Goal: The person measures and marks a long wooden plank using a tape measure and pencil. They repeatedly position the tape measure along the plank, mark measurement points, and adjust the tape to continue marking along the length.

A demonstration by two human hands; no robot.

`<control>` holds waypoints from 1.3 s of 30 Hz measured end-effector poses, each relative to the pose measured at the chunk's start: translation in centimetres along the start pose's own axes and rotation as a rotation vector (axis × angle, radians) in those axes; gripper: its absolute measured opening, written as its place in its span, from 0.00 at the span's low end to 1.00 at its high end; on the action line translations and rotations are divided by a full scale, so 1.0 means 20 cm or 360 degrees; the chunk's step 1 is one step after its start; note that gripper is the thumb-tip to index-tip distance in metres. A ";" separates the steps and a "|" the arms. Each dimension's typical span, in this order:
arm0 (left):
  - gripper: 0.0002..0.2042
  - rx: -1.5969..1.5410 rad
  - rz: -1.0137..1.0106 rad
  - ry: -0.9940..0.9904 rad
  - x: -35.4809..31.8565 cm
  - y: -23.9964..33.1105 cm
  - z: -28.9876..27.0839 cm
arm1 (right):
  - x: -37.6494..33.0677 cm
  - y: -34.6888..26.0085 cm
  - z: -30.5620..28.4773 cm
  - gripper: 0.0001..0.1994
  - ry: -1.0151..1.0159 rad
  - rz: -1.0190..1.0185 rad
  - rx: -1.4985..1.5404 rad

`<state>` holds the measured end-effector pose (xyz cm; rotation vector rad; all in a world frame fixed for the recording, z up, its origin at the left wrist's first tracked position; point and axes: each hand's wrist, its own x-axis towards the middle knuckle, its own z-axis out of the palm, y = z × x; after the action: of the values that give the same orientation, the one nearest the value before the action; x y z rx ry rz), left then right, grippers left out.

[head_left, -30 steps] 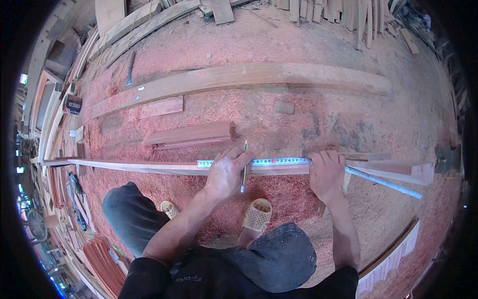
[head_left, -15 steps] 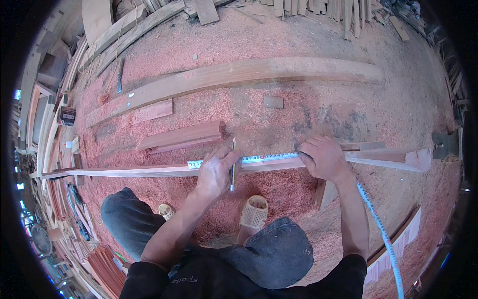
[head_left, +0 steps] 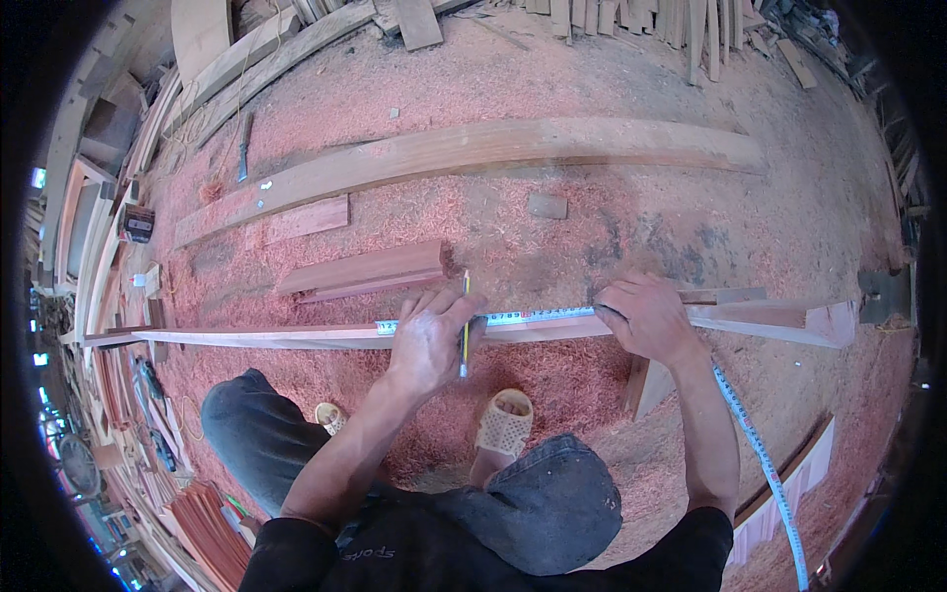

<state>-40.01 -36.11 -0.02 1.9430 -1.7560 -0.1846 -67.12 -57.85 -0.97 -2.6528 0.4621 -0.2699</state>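
A long pale-pink wooden board (head_left: 256, 339) lies crosswise in front of me. Along its top edge stretches a white-and-blue tape measure (head_left: 554, 314). My left hand (head_left: 424, 340) is closed over tape and board, with a yellow-and-dark pencil (head_left: 465, 345) held upright by the thumb and fingers. Farther right, my right hand (head_left: 646, 316) grips the tape against the board, its fingers curled over the far edge. Past the right wrist, the loose tape bends down toward the lower right. Both palms hide part of the tape.
Pink shavings cover the ground. Beyond the board lie a short reddish beam (head_left: 365, 270), a long plank (head_left: 473, 148) and a small block (head_left: 547, 205). A chisel-like tool (head_left: 244, 148) rests at the far left. Stacked timber lines the edges. My sandalled foot (head_left: 504, 422) is close to the board.
Both hands keep their places on the tape and board. The whole view has shifted slightly; nothing is taken up or let go.
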 end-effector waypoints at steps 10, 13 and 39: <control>0.14 -0.0939 0.0229 0.0052 0.03 0.32 0.14 | -0.01 0.00 -0.01 0.06 -0.0002 -0.0012 0.0052; 0.12 -0.0935 0.0092 0.0095 0.07 0.35 0.26 | -0.01 0.01 -0.01 0.06 0.0045 -0.0035 0.0039; 0.13 -0.0822 -0.0009 0.0102 0.09 0.37 0.30 | -0.01 0.00 -0.01 0.06 -0.0043 0.0032 0.0043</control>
<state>-48.98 -39.82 -1.39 1.5585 -1.4776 -0.5161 -67.33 -57.93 -0.82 -2.6208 0.4732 -0.2318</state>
